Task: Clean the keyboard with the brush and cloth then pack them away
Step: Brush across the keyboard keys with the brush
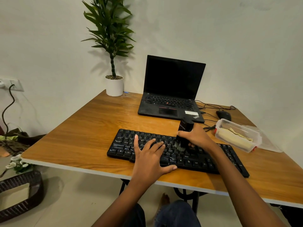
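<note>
On the desk (85,128), pressing keyboard (121,148) with flat, open left grip (150,157), holding brush (184,130) on keys in curled right grip (196,136).

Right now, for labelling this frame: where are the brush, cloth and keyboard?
brush (185,126), head view: upper black body above the gripping hand.
cloth (232,137), head view: middle of its beige roll.
keyboard (122,145), head view: bare keys at its left end.

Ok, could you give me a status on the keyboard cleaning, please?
Left hand flat on keyboard. Right hand grips brush, bristles on keys. Cloth in box. Nothing obstructing.
</note>
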